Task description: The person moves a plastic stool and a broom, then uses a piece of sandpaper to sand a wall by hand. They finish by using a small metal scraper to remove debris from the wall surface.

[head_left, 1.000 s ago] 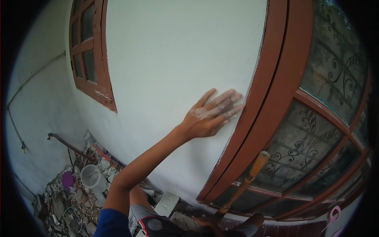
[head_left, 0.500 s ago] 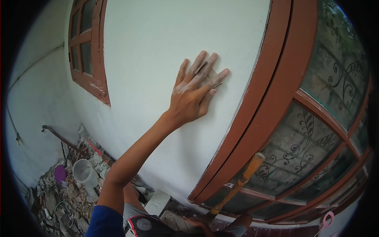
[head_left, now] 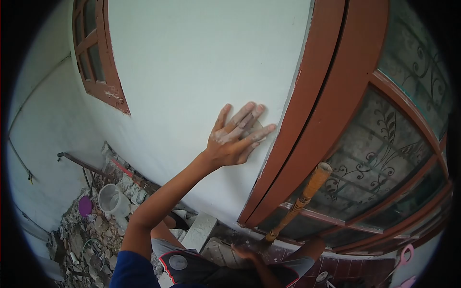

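Observation:
Against the white wall (head_left: 192, 57), my left hand (head_left: 235, 139) lies with its back toward me and its fingers spread, dusted with pale powder. Under and between those fingers it holds a thin, pale sheet (head_left: 258, 127) that looks like sandpaper, mostly hidden by the hand. The fingertips are close to the reddish-brown door frame (head_left: 307, 115). Low in the view, my right hand (head_left: 243, 252) is beside my lap, away from the wall; its fingers are too small and dim to read.
Left of me are a brown window (head_left: 96, 53), rubble (head_left: 91, 240), a clear bucket (head_left: 114, 199) and a purple object (head_left: 85, 206). A pale block (head_left: 199, 233) lies by the wall base. A bamboo pole (head_left: 300, 201) leans near the patterned glass door (head_left: 379, 158).
My left hand has slid down the wall and ended nearer the door frame, still with the sheet. The view has shifted, and more of my lap and right hand shows.

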`<state>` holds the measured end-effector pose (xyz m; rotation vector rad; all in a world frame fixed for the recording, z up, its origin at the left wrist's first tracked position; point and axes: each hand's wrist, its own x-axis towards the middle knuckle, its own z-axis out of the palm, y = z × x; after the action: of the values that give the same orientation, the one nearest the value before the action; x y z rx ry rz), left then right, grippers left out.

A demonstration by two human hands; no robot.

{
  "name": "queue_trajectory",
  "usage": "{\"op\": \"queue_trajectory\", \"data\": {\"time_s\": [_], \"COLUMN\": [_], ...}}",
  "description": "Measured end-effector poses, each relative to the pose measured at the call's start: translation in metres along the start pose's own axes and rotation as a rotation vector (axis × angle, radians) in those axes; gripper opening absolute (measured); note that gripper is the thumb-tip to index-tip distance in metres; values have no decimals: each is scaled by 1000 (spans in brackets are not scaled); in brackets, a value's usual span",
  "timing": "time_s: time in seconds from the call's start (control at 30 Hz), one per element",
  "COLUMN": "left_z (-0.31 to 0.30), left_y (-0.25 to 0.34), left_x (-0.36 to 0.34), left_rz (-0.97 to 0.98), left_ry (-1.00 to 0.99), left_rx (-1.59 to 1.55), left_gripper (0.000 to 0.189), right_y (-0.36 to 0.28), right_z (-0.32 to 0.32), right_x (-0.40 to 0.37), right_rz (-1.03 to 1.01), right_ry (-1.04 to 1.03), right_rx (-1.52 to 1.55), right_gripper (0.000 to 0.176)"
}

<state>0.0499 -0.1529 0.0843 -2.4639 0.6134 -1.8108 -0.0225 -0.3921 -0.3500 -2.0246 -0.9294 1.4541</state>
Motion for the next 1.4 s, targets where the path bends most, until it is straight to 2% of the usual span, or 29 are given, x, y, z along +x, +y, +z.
{"op": "queue_trajectory", "data": {"time_s": [0.03, 0.17, 0.23, 0.27, 0.33, 0.37, 0.4, 0.43, 0.47, 0.5, 0.57, 0.6, 0.63, 0.7, 0.77, 0.8, 0.87, 0.97, 1.03, 1.07, 1.13, 1.17, 1.27, 1.33, 1.4], "left_z": [4, -4, -19, -21, -26, -25, -19, -15, -14, -13, -15, -15, -16, -19, -22, -20, -20, -21, -19, -17, -11, -6, 5, 16, 27], "left_y": [3, 17, 42, 53, 79, 92, 103, 114, 124, 132, 146, 151, 152, 151, 150, 148, 142, 135, 132, 129, 124, 120, 113, 113, 119], "left_x": [-11, -27, -33, -44, -71, -89, -110, -129, -143, -153, -169, -176, -182, -190, -189, -194, -188, -167, -154, -151, -145, -140, -133, -133, -133], "left_rz": [52, -17, -295, -307, -545, -566, -751, -938, -1039, -1058, -1352, -1382, -1395, -1245, -1291, -1299, -1311, -1262, -1026, -1025, -910, -908, -946, -885, -906], "left_ry": [-15, -24, 154, 140, 196, 177, 131, 90, 90, 92, 228, 246, 253, 157, 121, 81, 50, -16, 71, 72, 214, 220, 321, 418, 483], "left_rx": [-10, -97, -461, -467, -525, -530, -602, -670, -707, -704, -748, -739, -719, -569, -547, -582, -615, -596, -398, -401, -365, -369, -455, -495, -549], "left_gripper": [42, 38, 26, 26, 19, 19, 19, 21, 16, 16, 11, 10, 10, 10, 10, 9, 9, 12, 18, 18, 20, 20, 23, 20, 20], "right_y": [-7, -15, 2, -1, -10, -9, -10, -2, -1, 0, -12, -16, -15, -12, 8, 13, 9, -2, -2, 0, 4, 8, 12, 10, 7], "right_z": [-1, -1, 0, -2, -11, -8, -3, 2, 3, 3, -2, -5, -6, -4, 7, 10, 5, 4, 4, 4, 7, 9, 9, 10, 8], "right_x": [-7, -12, 3, 2, -4, -6, -7, -3, -4, -7, -18, -20, -16, -11, 2, 4, 3, -2, -2, -1, 1, 1, 2, 1, -1], "right_rz": [6, 64, 103, 110, 86, 62, 73, 52, 32, 44, 133, 134, 145, 150, 17, 18, 65, 147, 148, 148, 112, 74, 72, 70, 72], "right_ry": [-9, 43, 8, 20, -5, -17, -33, 38, 110, 96, 118, 97, 58, 6, 129, 116, 42, 48, 44, 43, 97, 145, 130, 146, 165], "right_rx": [13, 48, 14, 47, 97, 129, 142, 118, 88, 85, -20, -26, -14, -14, 106, 98, 35, 33, 24, 13, 46, 78, 100, 80, 56], "right_gripper": [74, 78, 78, 78, 77, 76, 76, 75, 74, 74, 68, 68, 66, 64, 73, 73, 64, 63, 63, 63, 68, 73, 72, 72, 71]}}
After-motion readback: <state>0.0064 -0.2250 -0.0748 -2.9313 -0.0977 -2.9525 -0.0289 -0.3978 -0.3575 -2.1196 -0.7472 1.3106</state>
